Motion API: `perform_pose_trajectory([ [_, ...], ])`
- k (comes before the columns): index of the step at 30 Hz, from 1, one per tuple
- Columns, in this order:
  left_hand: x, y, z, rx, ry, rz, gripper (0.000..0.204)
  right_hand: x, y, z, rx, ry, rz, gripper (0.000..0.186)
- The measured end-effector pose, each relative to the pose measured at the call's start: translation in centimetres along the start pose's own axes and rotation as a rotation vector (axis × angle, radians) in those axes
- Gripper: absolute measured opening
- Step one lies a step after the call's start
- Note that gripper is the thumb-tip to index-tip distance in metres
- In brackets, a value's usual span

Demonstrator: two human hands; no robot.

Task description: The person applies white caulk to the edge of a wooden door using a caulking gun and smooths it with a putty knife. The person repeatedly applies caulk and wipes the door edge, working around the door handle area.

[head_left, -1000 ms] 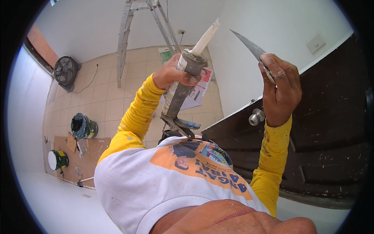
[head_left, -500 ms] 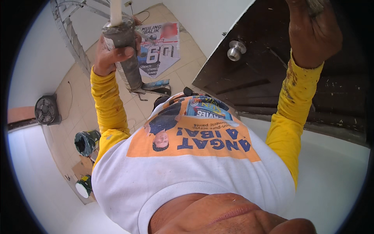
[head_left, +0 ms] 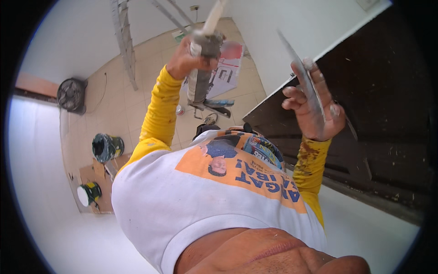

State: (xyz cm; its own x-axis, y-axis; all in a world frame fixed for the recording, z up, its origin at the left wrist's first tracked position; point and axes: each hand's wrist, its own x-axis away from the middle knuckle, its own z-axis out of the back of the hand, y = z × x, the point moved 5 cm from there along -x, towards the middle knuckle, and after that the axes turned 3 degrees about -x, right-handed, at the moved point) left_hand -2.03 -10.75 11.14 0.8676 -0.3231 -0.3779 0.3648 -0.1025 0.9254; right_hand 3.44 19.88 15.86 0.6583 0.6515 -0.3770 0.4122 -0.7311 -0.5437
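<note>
My left hand (head_left: 181, 61) is wrapped around a caulking gun (head_left: 199, 86) held upright. Its pale nozzle (head_left: 213, 19) points up, and the handle and trigger (head_left: 218, 104) hang at the lower end. On the right, in front of a dark brown door (head_left: 378, 100), is my right hand (head_left: 303, 110), palm partly showing and white smears on the fingertips. A thin grey metal blade (head_left: 299, 61), like a putty knife, lies edge-on across that hand, gripped between the fingers and palm. Motion blurs it, and its handle is not clear.
A printed banner (head_left: 226, 75) lies on the tiled floor beyond the caulking gun. A metal ladder (head_left: 126, 41) stands at the far left. Further left are a black fan (head_left: 72, 96), a paint-smeared bucket (head_left: 117, 146) and a smaller container (head_left: 94, 192) on cardboard (head_left: 107, 205).
My right hand has come down and left from the upper right, bringing the blade into sight. The view has shifted; my left hand and caulking gun appear further right.
</note>
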Motion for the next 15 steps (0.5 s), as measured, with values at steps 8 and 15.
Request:
perform_pose_trajectory([
  [8,0.0,0.3,6.8,0.560,0.081,-0.125,0.060,-0.1,6.6,7.7,0.754,0.248,0.148,0.088],
  [15,-0.9,-0.2,7.1,0.793,0.258,-0.140,0.053,-2.6,11.8,15.2,0.542,0.288,-0.019,0.076],
])
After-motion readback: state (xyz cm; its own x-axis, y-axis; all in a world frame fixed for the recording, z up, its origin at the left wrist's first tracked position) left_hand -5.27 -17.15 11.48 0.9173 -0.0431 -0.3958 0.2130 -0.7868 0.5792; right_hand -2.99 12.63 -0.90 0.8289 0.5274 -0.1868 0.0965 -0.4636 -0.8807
